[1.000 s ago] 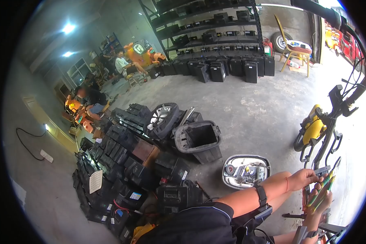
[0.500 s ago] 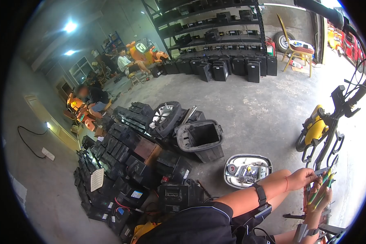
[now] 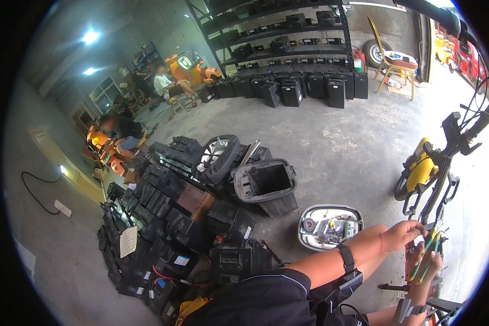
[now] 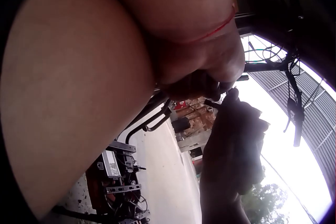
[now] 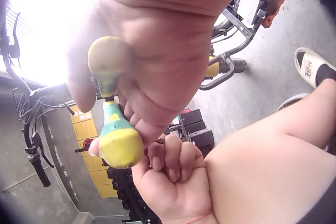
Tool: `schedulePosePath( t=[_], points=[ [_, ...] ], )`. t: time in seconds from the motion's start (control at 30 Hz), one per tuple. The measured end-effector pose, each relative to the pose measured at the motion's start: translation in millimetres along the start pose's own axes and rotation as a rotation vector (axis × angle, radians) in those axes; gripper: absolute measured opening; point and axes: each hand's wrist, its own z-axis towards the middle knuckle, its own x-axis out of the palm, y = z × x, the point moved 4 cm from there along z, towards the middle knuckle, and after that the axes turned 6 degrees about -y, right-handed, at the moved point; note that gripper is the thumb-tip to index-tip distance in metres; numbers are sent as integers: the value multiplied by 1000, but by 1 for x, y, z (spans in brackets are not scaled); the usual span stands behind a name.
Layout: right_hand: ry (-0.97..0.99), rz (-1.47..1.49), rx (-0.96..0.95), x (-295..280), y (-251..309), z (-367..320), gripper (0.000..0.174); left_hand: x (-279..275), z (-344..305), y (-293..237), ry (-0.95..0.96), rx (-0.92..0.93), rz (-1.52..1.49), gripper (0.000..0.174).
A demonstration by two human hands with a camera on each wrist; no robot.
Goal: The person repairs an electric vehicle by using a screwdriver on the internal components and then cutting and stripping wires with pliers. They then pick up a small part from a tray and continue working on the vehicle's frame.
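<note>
My right hand (image 3: 426, 267) grips a pair of pliers (image 5: 119, 140) with green and yellow handles. In the right wrist view the rounded handle ends bulge towards the camera, and the palm and fingers lie along them. My left hand (image 3: 403, 236) is just beside it, a red string round the wrist; in the right wrist view its fingers (image 5: 186, 155) are curled in. Its fingertips pinch a small grey piece (image 3: 429, 225), mostly hidden by the fingers. Both hands are in front of a stripped scooter frame (image 3: 443, 163) with bare black tubes.
A white-lined tub (image 3: 304, 243) of small parts stands on the floor left of the arms. Beyond it are an open black bin (image 3: 239, 190) and many black batteries (image 3: 182, 228). Shelves (image 3: 277, 54), a chair (image 3: 397, 62) and two seated people are farther back.
My right hand with the pliers has dropped slightly and tilted, a little apart from the left hand. The left hand has shifted slightly up, and the grey piece shows less.
</note>
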Motion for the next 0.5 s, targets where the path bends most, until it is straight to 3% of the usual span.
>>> schedulePosePath(
  t=[0.07,0.13,0.5],
  points=[
    [57,-124,59,15,-6,-6,62,0,-2,-2,6,18,-127,20],
    [43,-104,57,15,-13,-5,60,0,-3,2,151,-119,-168,23],
    [113,-93,124,5,-15,-1,59,-5,-5,-12,144,-145,-151,20]
  ],
)
